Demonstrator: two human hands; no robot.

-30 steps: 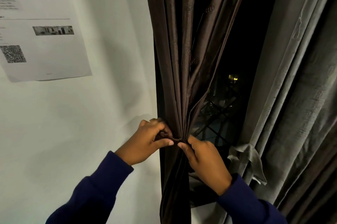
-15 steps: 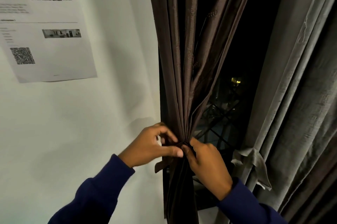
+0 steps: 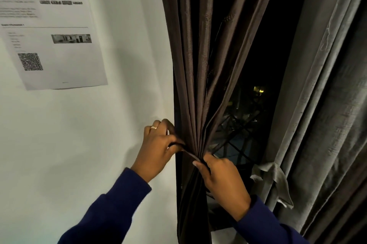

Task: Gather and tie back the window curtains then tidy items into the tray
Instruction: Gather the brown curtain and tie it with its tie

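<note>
A dark brown curtain (image 3: 198, 65) hangs gathered into a narrow bunch at the window's left edge. A thin brown tie strip (image 3: 190, 155) runs across the bunch at its waist. My left hand (image 3: 158, 150) pinches the strip's left end against the wall side. My right hand (image 3: 222, 180) pinches the strip on the right of the bunch. A grey curtain (image 3: 321, 104) on the right is gathered by a grey knotted tie (image 3: 272, 178). No tray is in view.
A white wall (image 3: 99, 144) fills the left, with a printed paper sheet (image 3: 51, 31) bearing a QR code stuck high up. Between the curtains the dark window (image 3: 258, 65) shows a metal grille (image 3: 236, 142) and distant lights.
My left hand has moved left, drawing the tie strip out taut from the bunch. My right hand stays at the curtain's waist. The view has drifted a little.
</note>
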